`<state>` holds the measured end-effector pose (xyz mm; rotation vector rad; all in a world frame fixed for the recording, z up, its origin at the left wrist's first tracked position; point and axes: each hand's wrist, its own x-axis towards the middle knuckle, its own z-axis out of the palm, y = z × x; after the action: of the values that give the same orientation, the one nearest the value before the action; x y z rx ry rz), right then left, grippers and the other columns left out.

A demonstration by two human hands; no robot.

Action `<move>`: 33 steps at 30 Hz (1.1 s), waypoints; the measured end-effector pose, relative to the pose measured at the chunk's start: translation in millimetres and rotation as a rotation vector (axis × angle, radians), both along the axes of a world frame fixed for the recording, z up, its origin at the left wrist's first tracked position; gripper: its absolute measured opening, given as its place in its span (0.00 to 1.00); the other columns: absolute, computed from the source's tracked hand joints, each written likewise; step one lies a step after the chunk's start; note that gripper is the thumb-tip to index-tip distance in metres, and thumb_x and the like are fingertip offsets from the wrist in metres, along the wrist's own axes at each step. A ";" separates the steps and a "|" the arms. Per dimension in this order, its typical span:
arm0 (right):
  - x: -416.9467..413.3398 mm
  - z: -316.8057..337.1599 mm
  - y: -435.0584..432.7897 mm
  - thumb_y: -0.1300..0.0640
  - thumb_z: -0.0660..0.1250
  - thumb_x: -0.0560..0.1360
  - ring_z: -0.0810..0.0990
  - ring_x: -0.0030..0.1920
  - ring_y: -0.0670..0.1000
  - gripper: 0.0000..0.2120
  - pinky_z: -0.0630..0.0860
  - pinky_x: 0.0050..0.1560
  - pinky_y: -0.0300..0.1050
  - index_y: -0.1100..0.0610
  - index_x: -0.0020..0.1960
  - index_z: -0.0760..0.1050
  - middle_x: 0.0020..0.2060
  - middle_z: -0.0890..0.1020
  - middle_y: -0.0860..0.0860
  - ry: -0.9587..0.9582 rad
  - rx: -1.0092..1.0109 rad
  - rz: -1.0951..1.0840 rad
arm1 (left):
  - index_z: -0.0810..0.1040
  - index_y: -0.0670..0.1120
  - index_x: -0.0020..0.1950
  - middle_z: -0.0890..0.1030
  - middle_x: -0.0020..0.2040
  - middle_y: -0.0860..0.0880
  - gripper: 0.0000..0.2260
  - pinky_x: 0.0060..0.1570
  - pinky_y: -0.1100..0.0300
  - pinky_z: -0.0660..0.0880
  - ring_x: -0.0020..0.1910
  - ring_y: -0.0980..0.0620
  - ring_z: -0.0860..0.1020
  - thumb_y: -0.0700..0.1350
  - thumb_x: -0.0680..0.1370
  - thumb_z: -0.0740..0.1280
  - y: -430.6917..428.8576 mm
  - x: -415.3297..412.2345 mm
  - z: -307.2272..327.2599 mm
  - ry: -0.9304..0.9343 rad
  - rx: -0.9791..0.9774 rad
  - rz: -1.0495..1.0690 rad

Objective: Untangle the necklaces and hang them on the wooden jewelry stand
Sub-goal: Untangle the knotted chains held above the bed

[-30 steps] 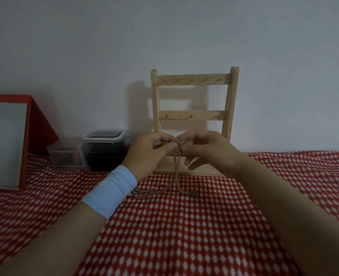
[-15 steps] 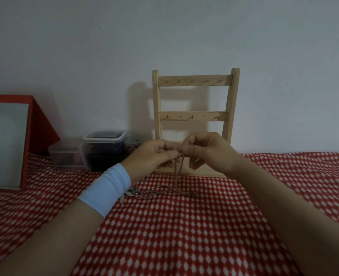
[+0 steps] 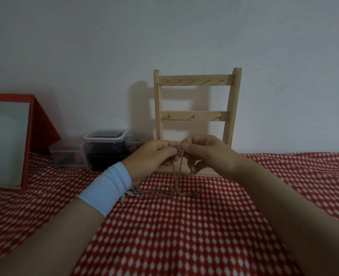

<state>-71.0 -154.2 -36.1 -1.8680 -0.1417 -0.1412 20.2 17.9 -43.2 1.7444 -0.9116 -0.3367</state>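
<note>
- Dangling from a pinch point between both hands, the necklaces [image 3: 177, 170] run down as thin metal strands to the red-and-white patterned cloth [image 3: 184, 236], then trail leftward in a loose tangle; impossible to tell how many chains are in it.
- Lying at the left end of that tangle, close under the wrist, a small pale leaf-shaped pendant [image 3: 129, 194].
- Pinching the top of the chains from the left: left hand [image 3: 151, 158], thumb and fingertips pressed together on the links, other fingers curled in.
- Pinching the same spot from the right: right hand [image 3: 206, 152], grip closed on the chain, fingertips almost meeting those of the other hand, lower fingers curled under behind the hanging strands.
- Wrapped around the left wrist, a pale blue wristband [image 3: 108, 188].
- Standing upright directly behind the hands, against the white wall [image 3: 164, 36]: the wooden jewelry stand [image 3: 196, 116], two crossbars with rows of small pegs, all pegs bare, base partly hidden by the hands.
- Sitting left of the stand on the cloth, a cluster of clear plastic containers [image 3: 104, 140], one with dark contents, a lower one beside it.
- Leaning at the far left edge, a red-framed mirror [image 3: 7, 140].
</note>
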 end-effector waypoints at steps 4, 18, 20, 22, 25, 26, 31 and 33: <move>2.9 -0.4 3.9 0.56 0.68 0.81 0.81 0.33 0.52 0.06 0.84 0.40 0.51 0.58 0.48 0.80 0.40 0.83 0.54 -0.185 -0.202 -0.181 | 0.82 0.38 0.51 0.81 0.38 0.53 0.12 0.43 0.65 0.73 0.36 0.58 0.74 0.45 0.81 0.62 1.2 5.2 -2.1 -0.027 0.000 0.049; -0.1 4.2 1.4 0.56 0.72 0.78 0.81 0.31 0.46 0.04 0.84 0.40 0.45 0.54 0.45 0.83 0.33 0.84 0.42 -0.249 -0.369 -0.211 | 0.81 0.45 0.48 0.81 0.37 0.52 0.07 0.39 0.61 0.78 0.33 0.56 0.76 0.45 0.80 0.65 -4.2 -0.4 -1.6 0.366 -0.129 0.021; 0.3 2.3 3.6 0.56 0.70 0.80 0.82 0.32 0.46 0.06 0.84 0.39 0.44 0.54 0.46 0.83 0.32 0.84 0.42 -0.244 -0.357 -0.208 | 0.82 0.46 0.52 0.84 0.40 0.53 0.08 0.47 0.57 0.79 0.38 0.55 0.79 0.48 0.79 0.67 -4.0 0.7 -3.2 0.246 -0.090 0.047; 1.4 0.7 4.1 0.56 0.69 0.80 0.82 0.32 0.48 0.06 0.83 0.38 0.43 0.55 0.46 0.82 0.32 0.84 0.46 -0.236 -0.320 -0.220 | 0.83 0.48 0.53 0.85 0.41 0.54 0.08 0.53 0.54 0.78 0.41 0.55 0.81 0.49 0.76 0.71 -2.6 2.0 -5.4 0.151 -0.067 0.074; 2.8 -1.0 5.3 0.58 0.66 0.82 0.81 0.30 0.49 0.07 0.82 0.36 0.43 0.57 0.48 0.80 0.36 0.82 0.51 -0.221 -0.267 -0.231 | 0.85 0.50 0.52 0.86 0.44 0.52 0.08 0.58 0.51 0.77 0.45 0.55 0.82 0.50 0.75 0.71 -1.1 4.4 -6.8 0.125 -0.061 0.107; 3.6 -1.6 6.1 0.58 0.64 0.83 0.81 0.30 0.49 0.07 0.82 0.35 0.44 0.57 0.48 0.79 0.36 0.81 0.51 -0.223 -0.259 -0.234 | 0.85 0.50 0.52 0.86 0.46 0.51 0.08 0.58 0.51 0.77 0.46 0.54 0.82 0.50 0.75 0.71 -0.6 5.0 -7.0 0.151 -0.065 0.097; 6.5 -5.0 9.9 0.59 0.57 0.85 0.80 0.31 0.52 0.09 0.81 0.35 0.49 0.54 0.48 0.73 0.38 0.79 0.51 -0.215 -0.248 -0.244 | 0.83 0.46 0.53 0.85 0.45 0.49 0.09 0.50 0.56 0.77 0.42 0.53 0.81 0.47 0.78 0.67 -0.8 6.1 -4.2 0.430 -0.129 0.030; 5.5 -6.0 11.8 0.58 0.55 0.86 0.80 0.32 0.53 0.10 0.81 0.35 0.50 0.54 0.48 0.72 0.38 0.79 0.52 -0.187 -0.222 -0.224 | 0.81 0.43 0.54 0.84 0.43 0.48 0.10 0.45 0.55 0.78 0.41 0.51 0.81 0.47 0.80 0.64 -2.7 3.4 -1.6 0.553 -0.162 0.005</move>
<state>-65.5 -142.4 -42.1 -2.0873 -0.0780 -0.4716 23.5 15.2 -44.7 1.3967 -0.5152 -0.6821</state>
